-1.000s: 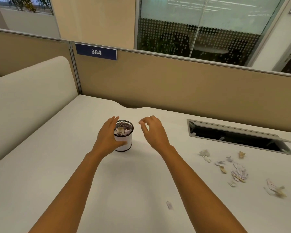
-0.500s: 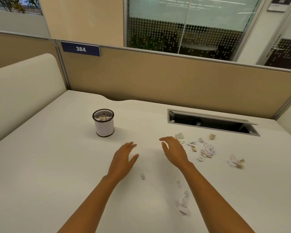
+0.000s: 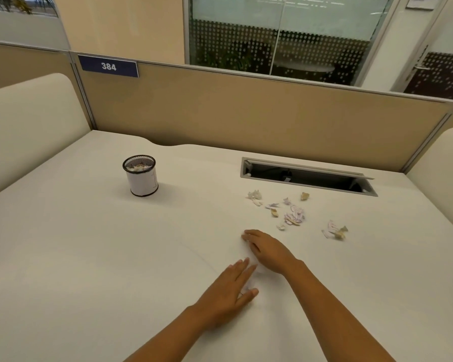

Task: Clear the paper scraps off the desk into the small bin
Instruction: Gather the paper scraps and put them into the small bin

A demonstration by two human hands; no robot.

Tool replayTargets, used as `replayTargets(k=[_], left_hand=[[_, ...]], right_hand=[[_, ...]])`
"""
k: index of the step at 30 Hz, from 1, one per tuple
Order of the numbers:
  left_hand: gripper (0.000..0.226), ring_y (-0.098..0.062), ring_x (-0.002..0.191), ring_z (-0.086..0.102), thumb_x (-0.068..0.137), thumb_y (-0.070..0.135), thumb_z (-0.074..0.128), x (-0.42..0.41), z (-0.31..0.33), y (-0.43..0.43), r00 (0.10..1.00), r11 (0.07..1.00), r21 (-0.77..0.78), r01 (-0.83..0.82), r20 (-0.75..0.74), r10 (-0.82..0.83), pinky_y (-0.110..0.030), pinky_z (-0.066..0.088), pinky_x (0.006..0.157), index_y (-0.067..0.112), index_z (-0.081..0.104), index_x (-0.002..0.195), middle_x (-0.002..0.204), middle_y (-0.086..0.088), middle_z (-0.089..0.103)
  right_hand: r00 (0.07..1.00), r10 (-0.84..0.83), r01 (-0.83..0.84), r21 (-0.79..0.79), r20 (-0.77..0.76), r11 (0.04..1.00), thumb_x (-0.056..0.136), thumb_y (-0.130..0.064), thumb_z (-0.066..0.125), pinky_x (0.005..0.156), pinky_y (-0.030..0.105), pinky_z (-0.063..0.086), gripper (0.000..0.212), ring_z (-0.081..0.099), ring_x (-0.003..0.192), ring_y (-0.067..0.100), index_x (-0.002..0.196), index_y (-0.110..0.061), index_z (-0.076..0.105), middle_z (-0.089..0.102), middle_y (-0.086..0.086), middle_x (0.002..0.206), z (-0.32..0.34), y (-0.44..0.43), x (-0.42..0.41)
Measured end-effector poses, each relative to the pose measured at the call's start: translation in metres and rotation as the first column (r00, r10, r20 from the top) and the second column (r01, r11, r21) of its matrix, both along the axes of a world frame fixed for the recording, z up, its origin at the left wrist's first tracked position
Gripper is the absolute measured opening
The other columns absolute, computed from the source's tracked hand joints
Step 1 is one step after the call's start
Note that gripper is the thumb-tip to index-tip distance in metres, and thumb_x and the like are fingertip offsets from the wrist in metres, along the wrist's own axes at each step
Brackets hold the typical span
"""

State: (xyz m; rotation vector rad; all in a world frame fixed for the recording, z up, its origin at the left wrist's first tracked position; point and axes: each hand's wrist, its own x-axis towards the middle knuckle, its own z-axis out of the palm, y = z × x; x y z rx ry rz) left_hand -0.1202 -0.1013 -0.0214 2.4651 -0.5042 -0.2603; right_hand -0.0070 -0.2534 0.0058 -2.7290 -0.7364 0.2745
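Note:
The small bin (image 3: 142,178), a white cup with a black mesh rim, stands at the desk's left middle with scraps inside. My left hand (image 3: 229,290) lies flat on the desk near the front, and a small white scrap (image 3: 246,290) peeks out by its thumb. My right hand (image 3: 270,252) rests palm down and slightly cupped just beyond it, fingertips touching the desk. A cluster of torn paper scraps (image 3: 293,215) lies to the right of both hands, with a separate little pile (image 3: 335,231) further right.
An open cable hatch (image 3: 306,176) is sunk into the desk behind the scraps. A tan partition (image 3: 246,113) closes the far edge, and cream side panels (image 3: 24,126) flank the white desk (image 3: 89,257).
Both hands have drawn back from the bin to the desk's front and come together there, lying low on the surface over the loose scraps that lay near the front.

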Motion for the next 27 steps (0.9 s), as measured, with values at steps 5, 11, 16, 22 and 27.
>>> replayTargets(k=[5,11,16,22,27], left_hand=[[0.050,-0.012,0.146,-0.010,0.100,0.041,0.017,-0.003,-0.007,-0.008,0.972,0.957,0.256,0.136,0.154,-0.180,-0.024,-0.008,0.117,0.032,0.005,0.148,0.158,0.006,-0.005],[0.037,0.005,0.132,0.034,0.095,0.045,0.038,-0.003,-0.002,-0.004,0.996,0.997,-0.039,-0.074,0.039,0.075,-0.015,0.029,0.105,0.047,0.042,0.132,0.140,0.032,0.038],[0.015,0.000,0.098,0.059,0.087,0.026,0.056,0.003,0.016,-0.004,0.905,0.819,-0.385,-0.425,-0.163,0.393,-0.017,0.042,0.088,0.032,0.070,0.085,0.100,0.020,0.065],[0.016,0.003,0.078,0.064,0.078,0.001,0.069,0.026,0.034,0.007,0.727,0.544,-0.530,-0.651,-0.228,0.648,0.002,0.044,0.068,0.015,0.076,0.079,0.077,0.012,0.069],[0.013,-0.007,0.074,0.068,0.076,0.003,0.072,0.045,0.043,0.011,0.609,0.318,-0.585,-0.746,-0.408,0.680,-0.009,0.047,0.068,0.014,0.075,0.081,0.080,0.000,0.073]], right_hand=[[0.989,0.091,-0.088,-0.031,0.120,0.996,0.101,-0.026,0.032,0.103,0.026,0.039,0.039,0.041,0.131,0.012,0.138,-0.024,0.044,0.041,-0.004,0.146,-0.002,-0.019,-0.014],[0.973,0.034,-0.044,0.039,0.229,0.998,0.098,-0.023,0.042,0.088,0.023,0.045,0.031,0.054,0.112,0.015,0.122,-0.014,0.060,0.058,0.001,0.124,-0.007,-0.035,-0.020],[0.961,-0.258,0.214,0.318,0.102,0.924,0.086,-0.013,0.063,0.082,0.025,0.049,0.010,0.063,0.089,0.018,0.091,-0.010,0.071,0.068,0.004,0.095,-0.005,-0.039,-0.023],[0.955,-0.294,0.243,0.495,0.027,0.834,0.086,-0.007,0.062,0.075,0.010,0.046,0.012,0.061,0.083,0.010,0.091,-0.017,0.067,0.063,-0.002,0.091,0.000,-0.019,-0.035],[0.980,-0.195,0.170,0.360,0.036,0.917,0.093,-0.011,0.049,0.084,0.021,0.047,0.024,0.057,0.092,0.012,0.109,-0.010,0.067,0.059,0.000,0.106,-0.001,0.002,-0.044]])
